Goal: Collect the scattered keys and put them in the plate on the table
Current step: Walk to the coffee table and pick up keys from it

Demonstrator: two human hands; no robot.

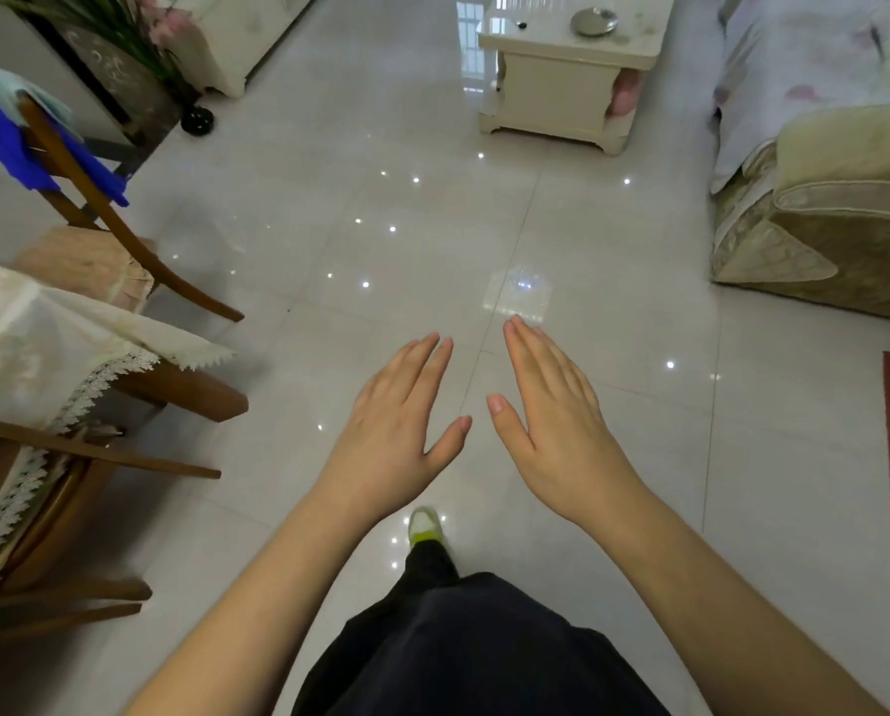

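Hovering empty hands, left hand (399,405), right hand (551,405).

Both grips hover side by side over the floor (381,240), the left grip (399,405) just beside the right grip (551,416). Far ahead of them the plate (594,21) sits on the worktop (562,54). A chair (97,209) stands to their left, a sofa (820,198) to their right.

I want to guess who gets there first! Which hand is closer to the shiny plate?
Right. The right hand is below the plate, almost in line; the left hand sits further left. Both are far away.
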